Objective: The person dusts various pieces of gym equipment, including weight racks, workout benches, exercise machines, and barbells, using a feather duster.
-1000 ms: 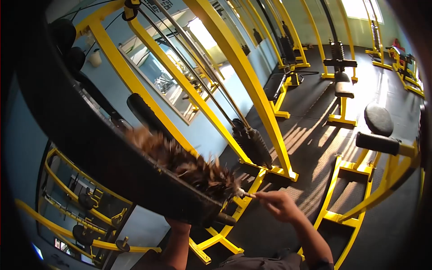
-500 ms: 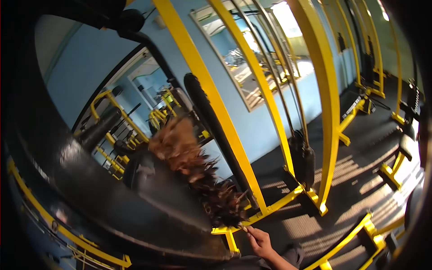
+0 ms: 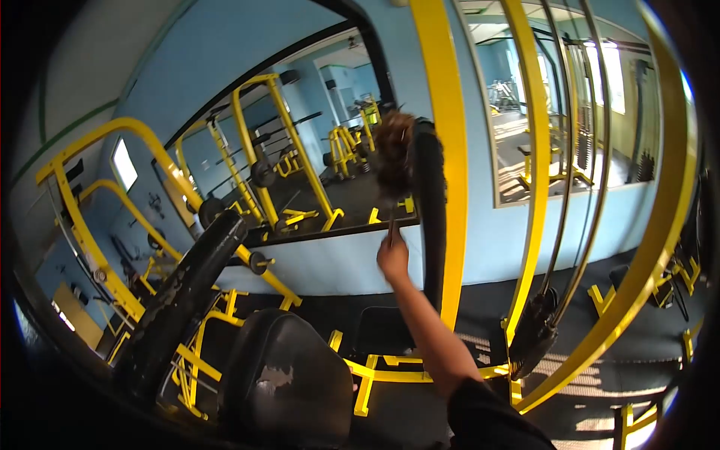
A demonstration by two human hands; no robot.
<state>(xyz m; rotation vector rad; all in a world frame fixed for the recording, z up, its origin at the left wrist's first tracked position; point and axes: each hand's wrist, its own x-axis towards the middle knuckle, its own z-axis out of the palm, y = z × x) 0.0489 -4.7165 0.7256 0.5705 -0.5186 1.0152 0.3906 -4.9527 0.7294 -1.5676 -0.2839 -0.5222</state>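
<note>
My right hand (image 3: 392,256) is closed around the thin handle of a brown feather duster (image 3: 394,154), my arm stretched up and forward. The feathers are blurred and meet the upper part of a tall black back pad (image 3: 430,217) fixed to a yellow upright (image 3: 448,247). Below my forearm stands a black seat pad (image 3: 289,382) with a torn, worn patch. To its left, a long black padded piece (image 3: 180,300) with cracked covering leans at a slant. My left hand is out of view.
Yellow gym machine frames (image 3: 124,285) crowd the left. A large black-framed mirror (image 3: 307,150) and a second mirror (image 3: 570,112) hang on the blue wall. Steel guide rods (image 3: 577,172) and a curved yellow beam (image 3: 660,232) rise on the right above the black floor.
My right hand has gone up and forward with the feather duster, from low by the dark pad to the tall back pad. The view has turned left and levelled.
</note>
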